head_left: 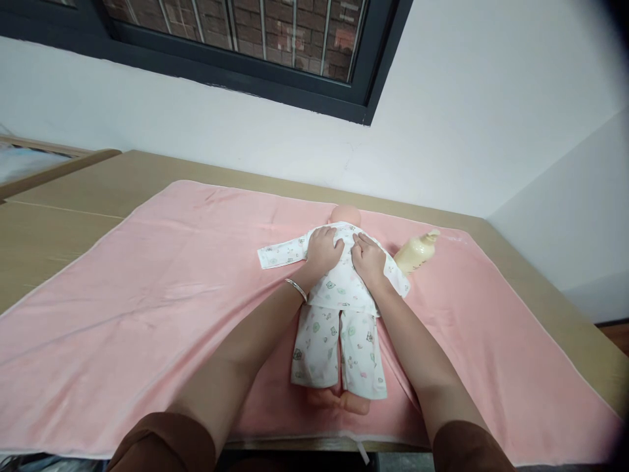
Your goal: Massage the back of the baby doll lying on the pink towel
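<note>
A baby doll [339,308] in a white printed top and trousers lies on its back on a pink blanket [147,288], head toward the wall. My left hand [323,251] rests on the doll's chest at the left, fingers curled on the top's fabric. My right hand [368,259] lies on the chest at the right, fingers also pressed into the top near its middle. A silver bangle [296,288] circles my left wrist. The doll's head [345,214] is partly hidden behind my hands.
A cream feeding bottle [417,253] lies on the blanket just right of the doll's shoulder. The blanket covers a tan table [63,216] set against a white wall. A dark-framed window is above; a wooden frame edge shows at far left.
</note>
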Demonstrator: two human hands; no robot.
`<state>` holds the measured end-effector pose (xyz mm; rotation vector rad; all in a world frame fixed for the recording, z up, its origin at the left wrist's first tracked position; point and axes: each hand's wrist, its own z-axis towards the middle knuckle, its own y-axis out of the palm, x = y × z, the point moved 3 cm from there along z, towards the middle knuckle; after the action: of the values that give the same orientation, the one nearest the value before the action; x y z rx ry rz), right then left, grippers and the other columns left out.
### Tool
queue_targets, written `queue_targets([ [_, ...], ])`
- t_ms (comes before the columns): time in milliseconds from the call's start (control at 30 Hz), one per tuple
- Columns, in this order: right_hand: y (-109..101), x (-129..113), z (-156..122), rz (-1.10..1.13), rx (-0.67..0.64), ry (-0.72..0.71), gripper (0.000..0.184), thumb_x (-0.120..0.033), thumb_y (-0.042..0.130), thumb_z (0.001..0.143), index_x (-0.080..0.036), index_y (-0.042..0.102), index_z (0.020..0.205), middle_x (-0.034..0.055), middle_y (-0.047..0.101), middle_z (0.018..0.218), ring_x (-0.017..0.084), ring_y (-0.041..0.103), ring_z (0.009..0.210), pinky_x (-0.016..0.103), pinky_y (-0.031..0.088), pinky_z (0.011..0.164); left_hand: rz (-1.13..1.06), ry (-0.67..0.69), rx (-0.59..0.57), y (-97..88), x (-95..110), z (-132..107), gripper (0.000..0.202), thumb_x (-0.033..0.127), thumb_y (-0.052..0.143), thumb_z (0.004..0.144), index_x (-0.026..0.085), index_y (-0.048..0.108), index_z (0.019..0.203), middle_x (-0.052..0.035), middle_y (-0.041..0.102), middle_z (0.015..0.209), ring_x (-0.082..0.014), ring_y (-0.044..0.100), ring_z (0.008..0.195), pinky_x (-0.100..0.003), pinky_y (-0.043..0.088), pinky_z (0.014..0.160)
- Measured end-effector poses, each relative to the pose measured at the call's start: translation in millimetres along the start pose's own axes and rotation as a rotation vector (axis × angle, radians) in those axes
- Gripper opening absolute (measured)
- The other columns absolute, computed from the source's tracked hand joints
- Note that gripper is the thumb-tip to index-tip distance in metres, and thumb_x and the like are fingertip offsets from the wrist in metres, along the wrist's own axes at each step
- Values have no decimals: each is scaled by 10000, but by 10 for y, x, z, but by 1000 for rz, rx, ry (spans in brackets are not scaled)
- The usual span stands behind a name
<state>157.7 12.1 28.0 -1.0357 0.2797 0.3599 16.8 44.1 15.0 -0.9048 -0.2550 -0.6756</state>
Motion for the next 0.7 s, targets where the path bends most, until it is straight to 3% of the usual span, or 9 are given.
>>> queue_targets([
  [700,18,61,0,95,-12,-29,443,-221,414,910,-246,666,1273,23,604,1382,219,527,1324,403,446,1092,8,-31,-44,-18,8,-2,321,260,521,887,142,639,1161,-138,671,1211,-281,581,1175,-440,425,1073],
])
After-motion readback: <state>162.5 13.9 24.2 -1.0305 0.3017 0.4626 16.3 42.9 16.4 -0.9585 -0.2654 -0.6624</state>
